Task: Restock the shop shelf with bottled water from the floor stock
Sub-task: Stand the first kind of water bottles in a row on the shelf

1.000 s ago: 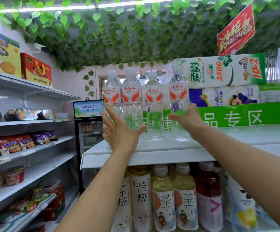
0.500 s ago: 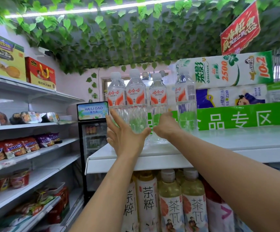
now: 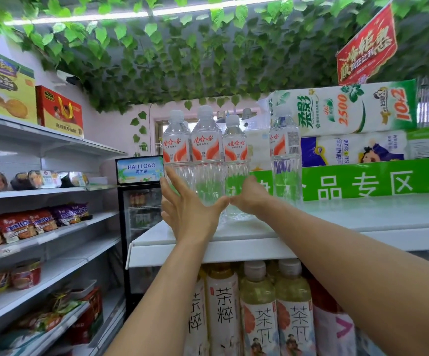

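Several clear water bottles with red-and-white labels stand on the white top shelf (image 3: 336, 217). Three of them are packed together: the left bottle (image 3: 176, 150), the middle bottle (image 3: 205, 150) and the third bottle (image 3: 235, 147). A fourth bottle (image 3: 285, 147) stands apart to the right. My left hand (image 3: 190, 211) lies flat with spread fingers against the lower part of the left and middle bottles. My right hand (image 3: 250, 197) wraps round the base of the third bottle, its fingers hidden behind it. The two thumbs nearly touch.
Tissue packs (image 3: 349, 109) and a green sign (image 3: 375, 181) line the back of the shelf. Tea bottles (image 3: 257, 304) fill the tier below. A small drinks fridge (image 3: 139, 201) stands to the left, beside snack shelves (image 3: 28, 227). Leaf garlands hang overhead.
My right hand left the fourth bottle and moved left to the third bottle, which now sits close against the middle one. My left hand stayed on the left bottles.
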`<state>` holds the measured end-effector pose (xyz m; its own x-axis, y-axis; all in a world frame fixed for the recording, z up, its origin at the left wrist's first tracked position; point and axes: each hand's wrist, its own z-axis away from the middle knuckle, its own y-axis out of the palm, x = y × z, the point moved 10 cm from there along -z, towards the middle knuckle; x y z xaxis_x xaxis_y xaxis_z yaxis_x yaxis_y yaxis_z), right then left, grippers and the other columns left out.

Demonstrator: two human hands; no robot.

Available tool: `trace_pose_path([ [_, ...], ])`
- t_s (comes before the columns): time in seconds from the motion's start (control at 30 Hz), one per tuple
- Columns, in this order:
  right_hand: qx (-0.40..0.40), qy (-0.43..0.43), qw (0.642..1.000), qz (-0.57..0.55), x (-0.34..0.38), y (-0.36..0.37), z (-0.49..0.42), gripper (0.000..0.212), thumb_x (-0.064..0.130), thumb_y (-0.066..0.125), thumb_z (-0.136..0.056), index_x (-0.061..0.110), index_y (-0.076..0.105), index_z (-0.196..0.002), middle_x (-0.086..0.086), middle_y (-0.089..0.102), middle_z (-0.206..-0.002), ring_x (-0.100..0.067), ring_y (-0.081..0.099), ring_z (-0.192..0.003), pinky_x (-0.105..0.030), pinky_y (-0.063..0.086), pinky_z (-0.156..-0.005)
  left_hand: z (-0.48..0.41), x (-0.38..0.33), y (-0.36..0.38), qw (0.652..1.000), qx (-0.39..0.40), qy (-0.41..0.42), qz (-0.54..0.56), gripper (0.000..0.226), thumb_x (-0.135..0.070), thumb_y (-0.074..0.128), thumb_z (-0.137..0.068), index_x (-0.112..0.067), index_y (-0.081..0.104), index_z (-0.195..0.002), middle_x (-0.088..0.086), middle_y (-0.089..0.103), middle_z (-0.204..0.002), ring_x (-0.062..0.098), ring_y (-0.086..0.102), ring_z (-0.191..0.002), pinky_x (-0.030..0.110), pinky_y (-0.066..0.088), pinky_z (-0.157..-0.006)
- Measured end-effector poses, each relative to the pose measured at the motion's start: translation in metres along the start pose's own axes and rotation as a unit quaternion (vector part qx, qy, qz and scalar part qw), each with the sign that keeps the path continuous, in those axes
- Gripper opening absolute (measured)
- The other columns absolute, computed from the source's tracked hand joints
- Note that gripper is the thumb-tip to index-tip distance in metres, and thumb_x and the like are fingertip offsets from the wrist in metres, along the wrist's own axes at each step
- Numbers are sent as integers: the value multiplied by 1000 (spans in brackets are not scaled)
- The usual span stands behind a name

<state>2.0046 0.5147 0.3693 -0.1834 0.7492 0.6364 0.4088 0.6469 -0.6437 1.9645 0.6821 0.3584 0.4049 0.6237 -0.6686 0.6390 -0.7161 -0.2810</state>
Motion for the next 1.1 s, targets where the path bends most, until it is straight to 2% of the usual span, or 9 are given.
trace_pose_path([
  [0.1,-60,-52,994,71,7,-16,17,64,17,58,-96,-6,22,-145,-20,51,-135,-33,52,-122,-38,45,-93,1,0,-1,1000,-1,0,6,134,-54,80,-72,-28,-25,-151,2,-16,-163,36,3,-149,55,11,-120],
  [0.2,-273,-169,943,91,24,-72,55,46,26,64,-92,7,45,-129,-9,51,-127,-26,50,-117,-40,48,-89,0,1,-1,1000,0,-6,9,134,-53,80,-72,-29,-25,-151,2,-16,-163,35,1,-149,55,10,-120],
  [0.27,-385,-159,908,51,10,-110,72,57,38,73,-83,10,44,-123,-8,47,-124,-25,45,-115,-40,44,-91,0,1,0,1000,2,-6,10,134,-53,80,-72,-29,-25,-151,2,-15,-163,36,2,-149,56,9,-120],
  [0.37,-278,-9,960,16,-42,-112,42,97,55,81,-69,6,29,-134,-12,38,-135,-29,38,-127,-45,39,-100,2,0,-1,1000,0,-7,8,133,-53,80,-72,-28,-24,-152,3,-14,-163,37,3,-149,56,10,-120],
  [0.43,-194,24,981,7,-57,-96,27,105,54,85,-64,4,27,-136,-15,44,-136,-33,44,-127,-48,43,-103,2,-1,-2,1000,1,-7,7,133,-53,80,-72,-28,-24,-151,4,-14,-163,37,4,-149,56,11,-119],
  [0.57,-167,-7,986,-17,-56,-91,18,85,39,85,-71,1,37,-130,-9,58,-114,-27,59,-104,-42,49,-93,2,0,-1,1000,4,-4,7,134,-54,80,-72,-29,-26,-151,4,-14,-163,37,3,-149,56,11,-119],
  [0.7,-103,-86,985,-106,-39,-75,21,37,25,82,-75,14,65,-106,2,68,-87,-10,62,-75,-28,53,-73,1,0,-1,1000,5,-10,10,134,-53,80,-73,-29,-27,-150,4,-15,-163,36,-1,-149,56,8,-119],
  [0.87,-20,-134,968,-212,-8,-48,32,29,16,81,-77,21,66,-101,3,72,-97,-8,66,-89,-22,48,-78,1,1,-1,1000,5,-11,16,133,-52,80,-73,-30,-26,-150,3,-15,-163,35,-2,-149,55,7,-119],
  [1.1,-22,-146,962,-231,2,-34,30,29,14,77,-81,20,62,-105,8,68,-94,-3,62,-87,-19,45,-74,1,1,-1,1000,9,-8,13,133,-52,80,-73,-29,-26,-151,4,-14,-163,36,0,-149,55,8,-120],
])
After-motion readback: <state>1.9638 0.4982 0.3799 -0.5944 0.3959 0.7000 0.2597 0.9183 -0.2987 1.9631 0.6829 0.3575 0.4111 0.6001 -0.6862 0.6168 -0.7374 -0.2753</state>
